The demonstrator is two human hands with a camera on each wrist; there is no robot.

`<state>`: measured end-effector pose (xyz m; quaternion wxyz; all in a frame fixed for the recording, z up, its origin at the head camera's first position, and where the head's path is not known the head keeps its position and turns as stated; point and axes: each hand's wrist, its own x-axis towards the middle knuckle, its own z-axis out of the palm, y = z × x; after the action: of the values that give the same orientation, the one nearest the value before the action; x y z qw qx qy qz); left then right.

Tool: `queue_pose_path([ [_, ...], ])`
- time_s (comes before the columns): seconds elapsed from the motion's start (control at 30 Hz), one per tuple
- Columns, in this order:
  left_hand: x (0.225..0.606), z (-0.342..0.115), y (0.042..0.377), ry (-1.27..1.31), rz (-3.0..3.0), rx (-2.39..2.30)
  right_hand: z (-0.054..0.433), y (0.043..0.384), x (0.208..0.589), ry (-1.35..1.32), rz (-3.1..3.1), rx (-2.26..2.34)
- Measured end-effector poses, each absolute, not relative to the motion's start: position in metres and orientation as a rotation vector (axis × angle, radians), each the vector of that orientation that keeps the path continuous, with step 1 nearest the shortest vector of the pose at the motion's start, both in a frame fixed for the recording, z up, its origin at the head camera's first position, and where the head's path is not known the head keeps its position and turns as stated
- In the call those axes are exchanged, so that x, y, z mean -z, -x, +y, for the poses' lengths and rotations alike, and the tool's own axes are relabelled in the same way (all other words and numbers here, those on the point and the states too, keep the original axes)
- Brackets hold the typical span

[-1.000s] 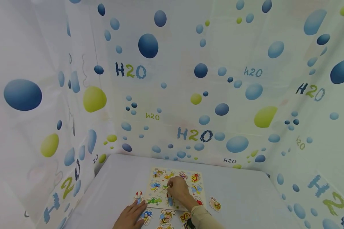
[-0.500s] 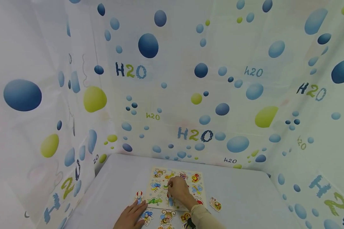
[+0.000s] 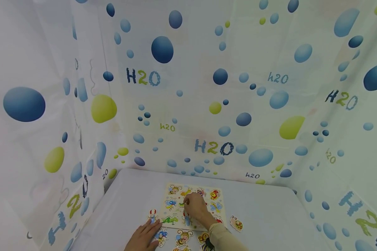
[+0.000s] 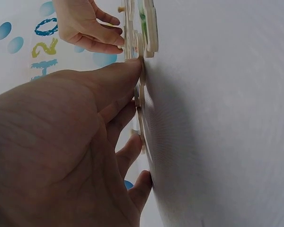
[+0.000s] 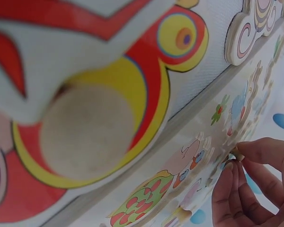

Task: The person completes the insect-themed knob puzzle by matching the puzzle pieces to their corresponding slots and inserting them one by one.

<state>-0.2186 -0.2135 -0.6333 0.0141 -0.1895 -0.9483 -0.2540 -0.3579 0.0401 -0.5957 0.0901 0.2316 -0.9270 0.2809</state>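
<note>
My right hand (image 3: 197, 208) is over the middle of the insect puzzle board (image 3: 223, 213). In the right wrist view its thumb and fingertips pinch a small wooden knob (image 5: 236, 154) on a puzzle piece; the fingers hide most of that piece, and a bit of green shows beside them in the head view. My left hand (image 3: 144, 234) lies spread at the board's lower left corner. Its fingertips rest beside a red-headed insect piece (image 3: 152, 212), and its thumb is at a blue insect piece (image 3: 161, 235). A green grasshopper (image 3: 169, 219) shows at the board's lower left.
Loose pieces lie before the board: a bee (image 3: 184, 237), a black-and-yellow insect (image 3: 205, 240) partly under the right sleeve. A spotted piece (image 3: 236, 223) lies to the right. In the right wrist view a red-and-yellow piece (image 5: 154, 90) looms close. A bubble-printed curtain (image 3: 194, 104) surrounds the white table (image 3: 263, 212).
Both hands keep their places; the right hand still pinches the knob at the board's middle. Only a very slight shift of the whole head view shows.
</note>
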Motion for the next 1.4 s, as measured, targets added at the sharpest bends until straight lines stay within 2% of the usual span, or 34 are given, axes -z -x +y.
queue_pose_path([
  [1.4, 0.628, -0.212, 0.217, 0.542, -2.987, 0.841, 0.053, 0.349, 0.594, -0.664, -2.818, -0.811],
])
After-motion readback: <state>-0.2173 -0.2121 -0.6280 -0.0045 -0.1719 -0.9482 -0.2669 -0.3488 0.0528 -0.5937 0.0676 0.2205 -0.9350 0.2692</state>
